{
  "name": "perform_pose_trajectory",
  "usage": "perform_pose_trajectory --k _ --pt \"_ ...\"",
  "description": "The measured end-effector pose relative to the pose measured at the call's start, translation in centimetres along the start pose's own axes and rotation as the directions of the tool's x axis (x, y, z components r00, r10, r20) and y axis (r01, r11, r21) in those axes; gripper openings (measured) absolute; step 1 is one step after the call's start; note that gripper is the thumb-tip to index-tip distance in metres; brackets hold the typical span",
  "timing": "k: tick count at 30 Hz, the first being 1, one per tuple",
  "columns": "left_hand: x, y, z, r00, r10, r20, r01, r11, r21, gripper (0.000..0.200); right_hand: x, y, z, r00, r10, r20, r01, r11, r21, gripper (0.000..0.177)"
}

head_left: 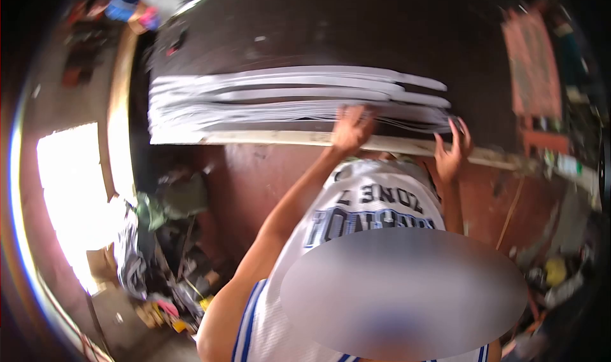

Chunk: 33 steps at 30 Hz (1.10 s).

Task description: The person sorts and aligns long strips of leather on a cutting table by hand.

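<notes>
Long white strips (267, 95) lie side by side in layered bundles along the near part of a dark tabletop (382, 31). My left hand (353, 130) rests on the nearest bundle, right of its middle, with fingers stretched forward over the strips and blurred at the tips. At the right end of that bundle is my right hand (453, 149), thumb and fingers apart around the strip ends. Some strips near the right hand bow apart into thin separate layers. The strips' material does not show clearly.
A pale wooden edge (273, 137) runs along the table's near side. Cloth and mixed clutter (137, 254) lie on the floor at the left. At the right stands a reddish board (533, 63). Another person (127, 6) is partly visible at the upper left.
</notes>
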<state>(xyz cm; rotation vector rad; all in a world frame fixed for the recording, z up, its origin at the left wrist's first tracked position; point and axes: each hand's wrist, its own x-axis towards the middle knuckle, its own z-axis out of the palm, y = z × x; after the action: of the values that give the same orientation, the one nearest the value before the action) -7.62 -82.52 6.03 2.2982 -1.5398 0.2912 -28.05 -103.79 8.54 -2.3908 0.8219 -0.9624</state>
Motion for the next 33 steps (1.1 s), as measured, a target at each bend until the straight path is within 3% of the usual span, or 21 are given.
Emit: perform_pose_trajectory --k 3,8,11,13,15,17,22,25,29,33 --pt "0.9 1.0 -0.6 1.0 -0.027 -0.007 0.027 0.997 -0.075 0.051 0.6 -1.9 0.2 0.959 -0.225 0.17 0.234 0.972 -0.035 0.06" --pt "1.4 1.7 0.2 0.996 -0.072 -0.049 0.067 0.994 -0.09 0.061 3.2 -5.5 2.8 0.853 -0.329 0.406 0.349 0.937 0.027 0.085" --pt "2.0 1.4 -0.8 0.995 -0.089 -0.052 0.084 0.992 -0.096 0.067 4.6 -6.0 4.7 0.777 -0.359 0.517 0.403 0.915 0.028 0.09" --pt "1.6 0.1 -1.1 0.993 -0.097 -0.06 0.094 0.994 -0.053 0.069 5.4 -5.8 5.0 0.744 -0.412 0.526 0.447 0.892 0.065 0.084" --pt "0.8 -1.2 -1.9 0.993 -0.112 -0.023 0.11 0.992 -0.067 0.071 5.5 -4.6 5.1 0.699 -0.322 0.638 0.309 0.941 0.137 0.076" --pt "-0.2 -2.8 -2.1 0.996 -0.088 -0.001 0.088 0.995 -0.046 0.07 5.9 -3.5 3.7 0.713 -0.333 0.618 0.307 0.939 0.151 0.06" --pt "-1.5 -6.2 -5.4 0.999 -0.032 -0.037 0.034 0.997 0.067 0.065 7.3 -0.1 -2.3 0.75 -0.289 0.595 0.323 0.945 0.052 0.047" --pt "-5.3 -12.6 -10.2 1.0 -0.031 -0.001 0.031 0.995 0.096 0.065 8.6 -3.4 -5.6 0.748 -0.198 0.634 0.319 0.944 -0.082 0.047" --pt "-11.3 -24.1 -15.5 0.964 -0.17 0.205 0.111 0.956 0.271 0.068 7.8 -6.1 -3.9 0.75 -0.134 0.648 0.299 0.942 -0.151 0.047" --pt "-14.2 -31.5 -20.3 0.898 -0.282 0.339 0.172 0.932 0.319 0.066 7.3 -6.5 -3.4 0.769 -0.076 0.635 0.287 0.928 -0.238 0.045"
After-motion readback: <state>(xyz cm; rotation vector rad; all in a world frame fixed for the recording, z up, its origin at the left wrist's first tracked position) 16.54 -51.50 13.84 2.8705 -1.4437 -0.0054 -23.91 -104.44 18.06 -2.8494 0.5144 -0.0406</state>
